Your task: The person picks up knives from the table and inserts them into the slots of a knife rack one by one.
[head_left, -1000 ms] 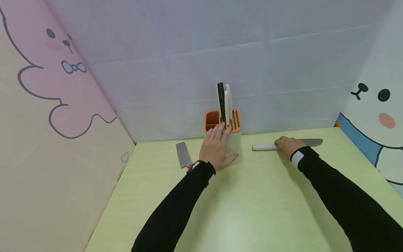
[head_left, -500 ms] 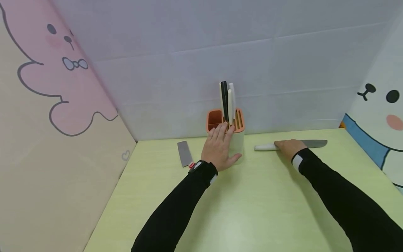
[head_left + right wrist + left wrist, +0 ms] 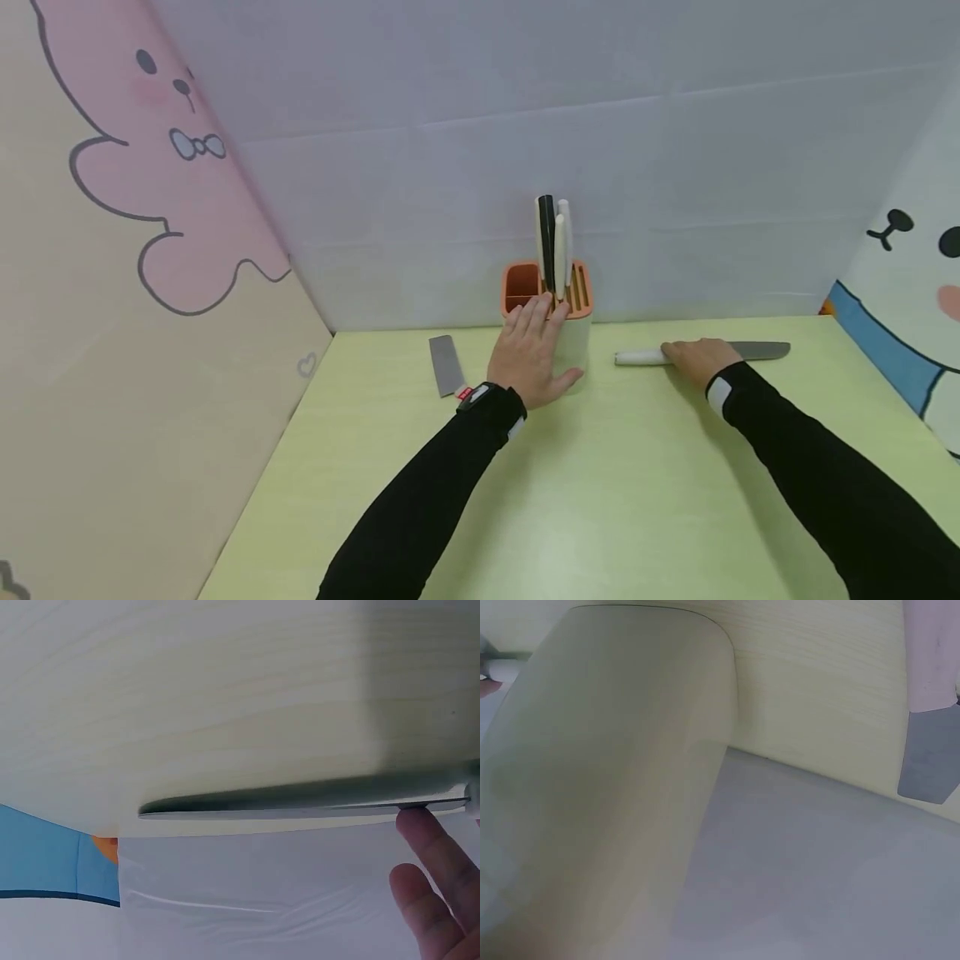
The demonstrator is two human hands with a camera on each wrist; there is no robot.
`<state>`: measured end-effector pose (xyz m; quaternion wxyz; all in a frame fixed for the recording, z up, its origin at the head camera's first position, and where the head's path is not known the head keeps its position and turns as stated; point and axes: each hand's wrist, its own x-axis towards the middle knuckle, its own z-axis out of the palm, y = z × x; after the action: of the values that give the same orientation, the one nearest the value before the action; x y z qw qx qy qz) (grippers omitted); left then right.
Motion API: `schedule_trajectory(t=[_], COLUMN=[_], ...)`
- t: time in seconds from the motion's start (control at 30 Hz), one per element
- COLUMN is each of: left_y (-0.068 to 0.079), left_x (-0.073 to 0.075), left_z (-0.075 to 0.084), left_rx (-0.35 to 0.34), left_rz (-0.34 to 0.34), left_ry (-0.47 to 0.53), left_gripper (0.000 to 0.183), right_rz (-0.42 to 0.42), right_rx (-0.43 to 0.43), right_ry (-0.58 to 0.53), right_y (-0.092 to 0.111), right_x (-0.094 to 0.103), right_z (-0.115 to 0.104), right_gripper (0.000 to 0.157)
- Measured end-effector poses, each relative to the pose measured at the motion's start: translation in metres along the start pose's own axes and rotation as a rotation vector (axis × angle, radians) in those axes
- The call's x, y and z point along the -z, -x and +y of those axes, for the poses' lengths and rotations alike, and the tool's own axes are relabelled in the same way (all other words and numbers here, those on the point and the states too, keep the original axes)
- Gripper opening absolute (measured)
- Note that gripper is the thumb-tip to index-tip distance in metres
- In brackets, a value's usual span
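Note:
A white-handled kitchen knife (image 3: 759, 351) lies on the table at the back right, its blade pointing right. My right hand (image 3: 701, 360) grips it where handle and blade meet. In the right wrist view, a fingertip (image 3: 414, 819) touches the blade (image 3: 247, 813) near the handle. My left hand (image 3: 528, 358) rests with straight, spread fingers against the front of a white knife holder (image 3: 573, 346) with an orange top. Black and white handles (image 3: 549, 242) stand up from its slots. The holder's smooth body (image 3: 615, 765) fills much of the left wrist view.
A flat grey rectangular blade (image 3: 447, 367) lies left of the holder, its near end by the left wrist. Behind the table (image 3: 600, 500) hangs a pale cloth wall (image 3: 420, 192). Side panels (image 3: 187, 250) printed with cartoon animals stand left and right.
The head view has shifted slightly, so the scene sits a little further right. The left hand stays against the holder. Fingers of the right hand have settled a little around the knife, which stays in place.

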<state>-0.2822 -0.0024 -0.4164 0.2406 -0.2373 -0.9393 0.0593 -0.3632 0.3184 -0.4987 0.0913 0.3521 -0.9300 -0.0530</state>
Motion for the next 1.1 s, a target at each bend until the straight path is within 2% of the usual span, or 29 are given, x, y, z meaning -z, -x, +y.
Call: schedule_trajectory(t=[0.17, 0.23, 0.33, 0.4, 0.53, 0.67, 0.8, 0.93, 1.1], left_y=[-0.003, -0.004, -0.004, -0.004, -0.003, -0.003, -0.004, -0.004, -0.003], left_x=[0.000, -0.001, -0.001, 0.000, 0.002, 0.003, 0.002, 0.002, 0.000], left_z=[0.003, 0.003, 0.002, 0.002, 0.002, 0.003, 0.003, 0.003, 0.003], left_rx=[-0.011, -0.013, -0.010, -0.004, 0.012, 0.025, 0.031, 0.031, 0.029], left_rz=[0.014, 0.022, 0.019, 0.006, -0.016, -0.028, -0.041, -0.043, -0.031], left_ry=[-0.014, -0.009, -0.005, -0.004, -0.006, -0.005, -0.015, -0.029, -0.039], left_gripper=[0.098, 0.098, 0.097, 0.097, 0.096, 0.096, 0.097, 0.097, 0.097], right_rz=[-0.037, -0.024, 0.040, 0.111, 0.265, 0.374, 0.414, 0.418, 0.447], right_rx=[-0.021, -0.032, -0.042, -0.054, -0.091, -0.119, -0.164, -0.222, -0.221], right_ry=[0.035, 0.036, 0.009, -0.027, -0.100, -0.161, -0.239, -0.350, -0.455], right_y=[0.006, 0.007, 0.009, 0.008, 0.003, -0.004, -0.011, -0.014, -0.019], right_x=[0.010, 0.018, 0.031, 0.042, 0.071, 0.107, 0.144, 0.177, 0.206], right_z=[0.005, 0.007, 0.009, 0.010, 0.009, 0.003, -0.006, -0.018, -0.030], right_gripper=[0.040, 0.044, 0.044, 0.039, 0.033, 0.033, 0.037, 0.043, 0.042])
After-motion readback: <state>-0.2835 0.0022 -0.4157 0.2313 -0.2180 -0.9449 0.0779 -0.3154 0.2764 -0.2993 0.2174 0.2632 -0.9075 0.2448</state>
